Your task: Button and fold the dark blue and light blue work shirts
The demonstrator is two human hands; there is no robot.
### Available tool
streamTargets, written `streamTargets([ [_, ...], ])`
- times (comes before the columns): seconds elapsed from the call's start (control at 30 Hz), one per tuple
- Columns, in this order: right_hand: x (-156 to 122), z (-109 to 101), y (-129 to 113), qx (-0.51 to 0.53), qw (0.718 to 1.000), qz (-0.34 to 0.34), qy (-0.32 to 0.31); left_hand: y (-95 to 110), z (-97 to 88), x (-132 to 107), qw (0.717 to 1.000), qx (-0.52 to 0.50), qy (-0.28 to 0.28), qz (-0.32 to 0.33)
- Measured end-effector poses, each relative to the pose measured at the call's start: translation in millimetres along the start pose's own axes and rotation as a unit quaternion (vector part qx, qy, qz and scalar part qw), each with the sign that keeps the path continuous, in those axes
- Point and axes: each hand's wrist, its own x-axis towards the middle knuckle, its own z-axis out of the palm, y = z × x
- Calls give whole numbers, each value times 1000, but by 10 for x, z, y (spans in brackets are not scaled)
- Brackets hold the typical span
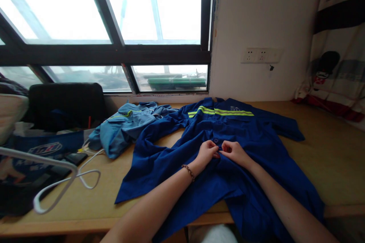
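Note:
A dark blue work jacket (182, 159) with yellow-green reflective stripes is spread over the wooden table, its lower part hanging past the front edge. My left hand (208, 149), with a beaded bracelet at the wrist, pinches the jacket's front placket near the middle. Close beside it, my right hand (233, 152) pinches the same front edge, the fingertips of both hands almost meeting. A round button (216, 141) shows just above the fingers. Whatever small part lies between the fingertips is hidden.
A lighter blue jacket (119, 129) lies crumpled to the left on the wooden table (327, 159). White cable (95, 182) and a white metal bar (57, 159) are at the left, near a blue printed bag (68, 138). Behind are a window, wall sockets (261, 56) and a curtain (342, 64).

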Motion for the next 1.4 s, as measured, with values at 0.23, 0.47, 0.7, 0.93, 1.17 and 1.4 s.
streamTargets([
  [0.23,-9,11,27,-37,999,-8,-15,-15,0,-9,999,-28,-4,18],
  [0.47,31,11,71,16,1000,21,-11,-52,-25,9,995,-7,-66,75],
  [0.7,196,56,309,75,993,94,-16,-119,-97,132,977,101,-74,173],
  [0.93,540,-12,430,-4,999,28,32,26,-144,468,932,254,-6,260],
  [1.17,874,-47,483,-78,989,98,75,157,-119,756,837,461,61,289],
  [1.4,326,151,-47,-174,966,57,185,132,-128,781,862,423,59,274],
])
